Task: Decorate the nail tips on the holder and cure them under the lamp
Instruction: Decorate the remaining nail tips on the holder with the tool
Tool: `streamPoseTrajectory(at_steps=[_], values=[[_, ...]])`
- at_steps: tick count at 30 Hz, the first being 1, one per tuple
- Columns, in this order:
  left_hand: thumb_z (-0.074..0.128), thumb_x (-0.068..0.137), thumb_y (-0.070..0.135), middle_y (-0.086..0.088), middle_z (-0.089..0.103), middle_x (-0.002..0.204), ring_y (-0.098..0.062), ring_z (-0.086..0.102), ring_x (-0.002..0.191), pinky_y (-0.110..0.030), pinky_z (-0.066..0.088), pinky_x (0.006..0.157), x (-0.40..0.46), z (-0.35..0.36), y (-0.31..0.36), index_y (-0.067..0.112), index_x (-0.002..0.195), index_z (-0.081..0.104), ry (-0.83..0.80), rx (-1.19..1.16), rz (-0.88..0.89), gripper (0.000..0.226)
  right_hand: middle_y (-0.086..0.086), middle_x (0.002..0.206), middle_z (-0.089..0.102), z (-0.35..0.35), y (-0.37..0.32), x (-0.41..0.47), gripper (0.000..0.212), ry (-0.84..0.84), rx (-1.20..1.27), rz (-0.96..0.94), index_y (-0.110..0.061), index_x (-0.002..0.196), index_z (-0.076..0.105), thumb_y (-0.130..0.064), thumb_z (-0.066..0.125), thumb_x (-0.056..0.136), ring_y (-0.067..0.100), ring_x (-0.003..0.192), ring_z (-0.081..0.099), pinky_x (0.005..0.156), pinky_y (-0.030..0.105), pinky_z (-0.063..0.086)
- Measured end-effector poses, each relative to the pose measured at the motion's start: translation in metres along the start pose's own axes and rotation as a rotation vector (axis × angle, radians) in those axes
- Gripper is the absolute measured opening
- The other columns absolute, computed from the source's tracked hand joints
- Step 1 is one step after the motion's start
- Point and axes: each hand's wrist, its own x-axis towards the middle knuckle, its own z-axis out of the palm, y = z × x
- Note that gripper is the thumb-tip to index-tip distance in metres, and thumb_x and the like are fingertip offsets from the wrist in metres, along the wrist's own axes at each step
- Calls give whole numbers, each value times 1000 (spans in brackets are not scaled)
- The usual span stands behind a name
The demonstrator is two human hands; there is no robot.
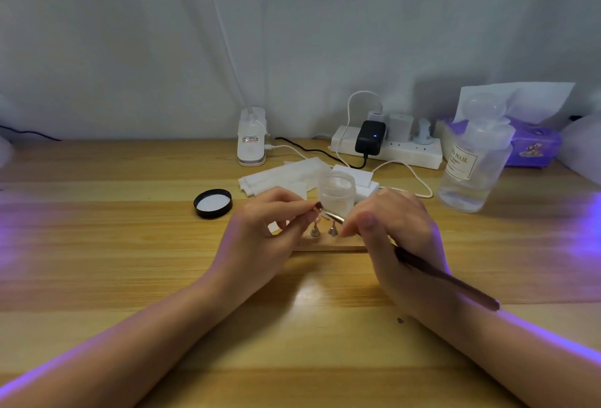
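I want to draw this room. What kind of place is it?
Probably a home desk set up for nail art. A wooden table stands against a curtain, with a power strip, a tissue box and a bottle labelled NAIL.

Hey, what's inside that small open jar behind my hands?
The small jar shows a pale, whitish filling through its clear wall. What it is cannot be told, and the hands cover its base.

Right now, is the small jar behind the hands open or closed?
Open: the small jar has no lid, and its black lid lies upside down on the table.
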Motion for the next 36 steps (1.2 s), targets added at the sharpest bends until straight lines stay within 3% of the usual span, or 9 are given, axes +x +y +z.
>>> streamPoseTrajectory(at_steps=[3, 7, 11, 15, 19, 24, 28, 32, 36], values=[[64, 78, 15, 0, 64, 78, -7, 54, 66, -23, 45, 59, 0, 0, 0, 14, 96, 71, -3, 27, -12, 19, -10, 62, 57, -1, 0, -2, 61, 33, 70, 14, -9, 58, 62, -35, 26, 101, 13, 59, 56, 65, 47, 41], [67, 78, 6, 1, 64, 77, -6, 54, 66, -27, 46, 58, 0, 0, 0, 15, 92, 71, -8, 47, -11, 17, -5, 66, 61, 1, 2, 1, 56, -4, 41, 38, -9, 68, 65, -37, 27, 99, 15, 65, 59, 64, 47, 43], [67, 78, 5, 4, 63, 77, -2, 53, 67, -22, 44, 58, 0, -1, 0, 13, 93, 72, -18, 39, -23, 17, -16, 65, 55, -1, 1, -1, 49, 28, 129, 69, -23, 68, 59, -38, 25, 100, -1, 65, 53, 65, 45, 41], [67, 78, 6, 2, 63, 78, -5, 54, 68, -25, 46, 58, 0, -1, 0, 14, 94, 71, -22, 42, -32, 18, -13, 70, 57, 1, 1, 0, 49, -21, 86, 87, -19, 73, 62, -40, 26, 99, 10, 67, 58, 66, 47, 43], [68, 78, 5, 2, 63, 77, -4, 54, 68, -21, 45, 59, 0, -1, 2, 13, 92, 72, -28, 29, -45, 16, -22, 68, 51, -1, 0, -2, 49, 9, 127, 96, -23, 68, 59, -39, 25, 100, -9, 68, 52, 68, 37, 40], [67, 78, 5, 2, 64, 79, -6, 55, 69, -23, 46, 59, 0, -1, 2, 17, 95, 70, -37, 31, -54, 20, -15, 69, 55, 2, -1, -1, 54, -28, 106, 110, -13, 70, 64, -40, 27, 98, 6, 67, 58, 65, 44, 44], [67, 78, 5, 0, 64, 79, -7, 55, 71, -22, 46, 59, 0, -1, 3, 14, 94, 71, -40, 16, -61, 19, -22, 65, 51, -1, -2, -1, 51, 17, 157, 112, -20, 66, 59, -37, 24, 100, -8, 69, 51, 68, 32, 41], [67, 78, 7, 1, 64, 79, -7, 54, 69, -25, 46, 59, 0, -2, 2, 17, 95, 70, -40, 32, -62, 19, -11, 68, 58, 2, -2, 0, 55, -29, 111, 121, -12, 70, 64, -40, 27, 98, 6, 68, 57, 65, 43, 43], [68, 78, 6, 2, 64, 78, -7, 55, 69, -27, 46, 59, 0, -2, 3, 17, 95, 70, -33, 33, -65, 21, -17, 69, 54, 0, -2, -2, 52, 8, 169, 131, -20, 65, 59, -38, 24, 99, -9, 69, 51, 67, 33, 41]])
